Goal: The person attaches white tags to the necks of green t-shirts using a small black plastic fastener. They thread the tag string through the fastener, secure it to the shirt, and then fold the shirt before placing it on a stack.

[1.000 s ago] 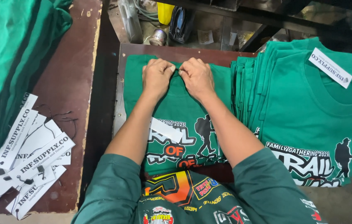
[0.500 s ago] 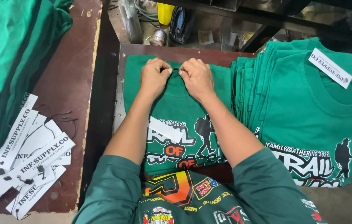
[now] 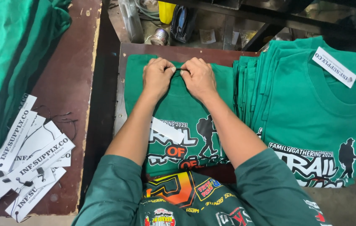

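- Head view looks straight down on a green printed T-shirt (image 3: 178, 121) lying flat, collar end away from the person, on a small brown counter (image 3: 186, 52).
- Left hand (image 3: 157, 77) and right hand (image 3: 199, 77) sit side by side at the shirt's collar, knuckles up, thumbs and forefingers meeting in the middle.
- Each hand's grip is pressed together: the fingertips of both pinch a thin dark string (image 3: 179, 69) just at the neckline, the two pinches almost touching.
- A white paper hang tag (image 3: 167, 129) lies loose on the shirt's chest, between the two forearms and partly over the printed lettering.
- Just beside the shirt on the person's right stands a stack of folded green T-shirts (image 3: 308, 117) with the same hiker print; the top one carries a white tag (image 3: 333, 67) at its collar.
- On the person's left, on a separate reddish-brown counter (image 3: 67, 83), a heap of white hang tags (image 3: 27, 159) with black strings lies fanned out, well apart from the hands.
- Another pile of green fabric (image 3: 14, 54) fills the far left corner of that counter.
- Beyond the small counter, a yellow object (image 3: 167, 10) and a small metal can (image 3: 160, 37) sit among dark frame bars.
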